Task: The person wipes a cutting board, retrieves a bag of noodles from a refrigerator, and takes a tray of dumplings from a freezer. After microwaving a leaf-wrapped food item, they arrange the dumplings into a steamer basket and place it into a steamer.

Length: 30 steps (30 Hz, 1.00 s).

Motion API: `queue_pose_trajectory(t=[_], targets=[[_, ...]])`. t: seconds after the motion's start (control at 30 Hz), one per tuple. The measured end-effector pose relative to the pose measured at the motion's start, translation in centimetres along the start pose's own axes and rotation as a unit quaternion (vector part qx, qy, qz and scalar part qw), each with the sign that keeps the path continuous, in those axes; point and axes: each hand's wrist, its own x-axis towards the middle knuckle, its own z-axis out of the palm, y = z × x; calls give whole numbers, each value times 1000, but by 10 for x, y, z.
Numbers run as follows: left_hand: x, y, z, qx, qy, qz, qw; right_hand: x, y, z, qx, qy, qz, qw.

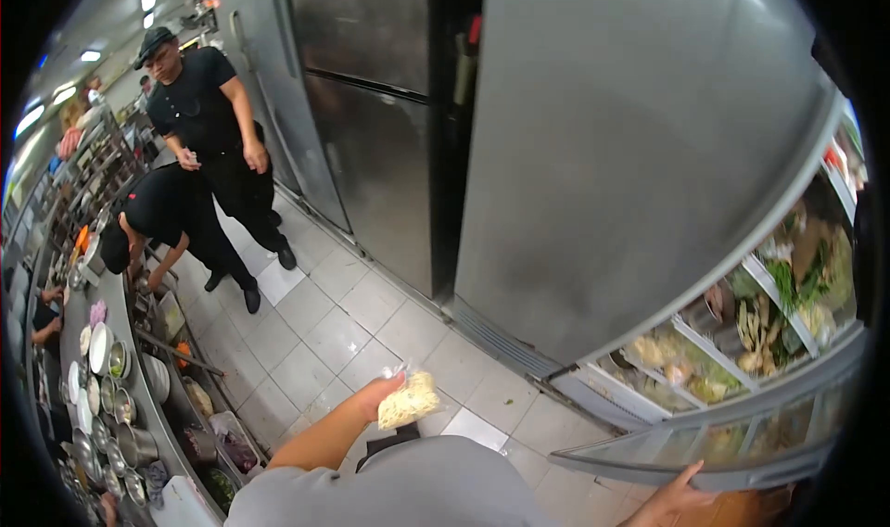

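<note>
My left hand (382,393) is closed on the top of a clear plastic bag (411,401) filled with pale yellow shreds, held out in front of me above the floor. What exactly the shreds are I cannot make out. Low on the right, my right hand (684,495) grips the edge of a glass fridge door (640,462), which stands open. Behind that door, the lit fridge shelves (714,346) hold bagged food, leafy greens and other vegetables.
Tall steel fridges (362,138) line the far side of the tiled floor (306,318). Two co-workers in black, one standing (209,110) and one bending (181,216), are further up the aisle. On the left runs a counter (139,360) with bowls, pots and food tubs.
</note>
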Motion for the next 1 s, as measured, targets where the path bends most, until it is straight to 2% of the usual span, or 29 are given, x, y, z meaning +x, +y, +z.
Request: queue_pose_trajectory(t=[0.03, 0.07, 0.13, 0.23, 0.3, 0.33, 0.4, 0.43, 0.5, 0.53, 0.57, 0.6, 0.67, 0.7, 0.73, 0.77, 0.8, 0.83, 0.9, 0.93, 1.0], targets=[[-21, 9, -24, 29, 60, 16, 998, -5, -25, 22, 10, 1, -2, 1000], [-41, 19, -41, 28, 62, 26, 997, -4, -63, 45, -20, -22, 22, 999], [-84, 44, -63, 79, 156, 76, 982, -8, -110, 84, -41, -47, 48, 997], [-138, 82, -94, 56, 186, 145, 970, -10, -149, 158, -29, -63, 34, 997], [-169, 106, -106, 38, 215, 173, 960, -3, -167, 200, -62, -140, 38, 988], [-180, 117, -112, 27, 235, 190, 953, 2, -185, 223, -52, -143, 33, 988], [-191, 134, -129, 8, 249, 203, 947, 11, -213, 266, 46, -189, 101, 976], [-194, 144, -134, -6, 271, 192, 943, 13, -208, 299, 49, -193, 99, 975], [-193, 164, -136, -25, 295, 181, 938, 1, -175, 364, 142, -182, 155, 960], [-188, 175, -127, 31, 318, 178, 931, -7, -174, 371, 145, -184, 152, 960], [-181, 187, -123, 88, 340, 176, 920, -17, -174, 377, 176, -176, 221, 943], [-170, 194, -128, 86, 342, 178, 919, -29, -176, 383, 207, -168, 290, 919], [-144, 206, -146, 180, 370, 175, 894, -84, -199, 360, 231, -264, 400, 847], [-130, 210, -152, 172, 395, 189, 883, -138, -171, 380, 307, -314, 436, 785], [-117, 215, -164, 168, 396, 192, 882, -205, -135, 401, 287, -395, 513, 706], [-104, 220, -179, 150, 415, 181, 879, -255, -156, 373, 272, -499, 531, 629], [-94, 227, -189, 133, 434, 167, 875, -298, -195, 350, 95, -582, 551, 591], [-87, 242, -192, 131, 438, 169, 873, -338, -235, 326, 70, -676, 511, 526], [-73, 293, -182, 221, 513, 92, 824, -441, -295, 346, -33, -779, 499, 379], [-71, 324, -162, 220, 518, 100, 820, -496, -338, 355, -38, -828, 412, 377], [-71, 384, -116, 264, 573, 143, 763, -516, -496, 349, 26, -893, 227, 388]])
